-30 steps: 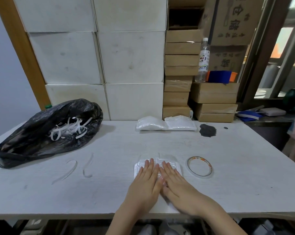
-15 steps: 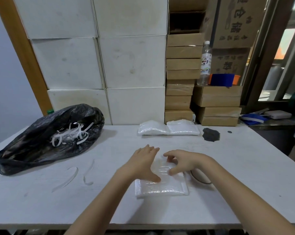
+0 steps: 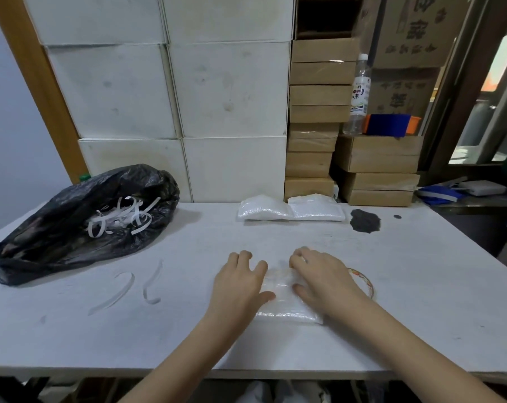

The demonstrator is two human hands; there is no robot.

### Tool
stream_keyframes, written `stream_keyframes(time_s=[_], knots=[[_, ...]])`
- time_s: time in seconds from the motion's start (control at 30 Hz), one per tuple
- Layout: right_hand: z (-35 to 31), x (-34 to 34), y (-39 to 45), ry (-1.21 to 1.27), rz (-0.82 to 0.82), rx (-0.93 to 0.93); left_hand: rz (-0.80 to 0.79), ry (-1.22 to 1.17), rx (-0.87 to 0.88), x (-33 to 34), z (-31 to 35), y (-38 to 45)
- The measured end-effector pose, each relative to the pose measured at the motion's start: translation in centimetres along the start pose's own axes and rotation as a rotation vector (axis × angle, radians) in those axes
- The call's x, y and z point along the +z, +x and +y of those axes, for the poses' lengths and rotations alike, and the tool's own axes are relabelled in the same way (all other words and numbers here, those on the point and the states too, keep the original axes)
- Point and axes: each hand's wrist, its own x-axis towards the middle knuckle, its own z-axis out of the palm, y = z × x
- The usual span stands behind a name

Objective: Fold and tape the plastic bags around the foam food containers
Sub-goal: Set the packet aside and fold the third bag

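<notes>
Hands on the clear plastic-bagged white foam container (image 3: 287, 308): left hand (image 3: 237, 283) pressing flat, right hand (image 3: 322, 279) pinching its far flap.
Loose film could spring open before tape from the thin clear tape roll (image 3: 363, 282), just beside the container, secures it.

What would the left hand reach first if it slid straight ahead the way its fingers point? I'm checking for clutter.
Probably the left wrapped packet at the table's far edge; the left hand has bare tabletop ahead until then, though depth is uncertain.
</notes>
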Motion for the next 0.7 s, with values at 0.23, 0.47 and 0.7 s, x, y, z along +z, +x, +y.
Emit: stream_keyframes(time_s=[0.23, 0.47, 0.7], knots=[[-0.9, 1.9, -2.9, -0.234, 0.407, -0.192, 0.263, -0.04, 0.161, 2.4, -0.3, -3.2], [-1.4, 2.3, -5.5, -0.132, 0.272, -0.297, 0.076, -0.087, 0.199, 1.6, -1.1, -5.2], [-3.2, 2.3, -8.7, 0.097, 0.003, -0.065, -0.055, -0.199, 0.125, 1.3, -0.1, -5.8]])
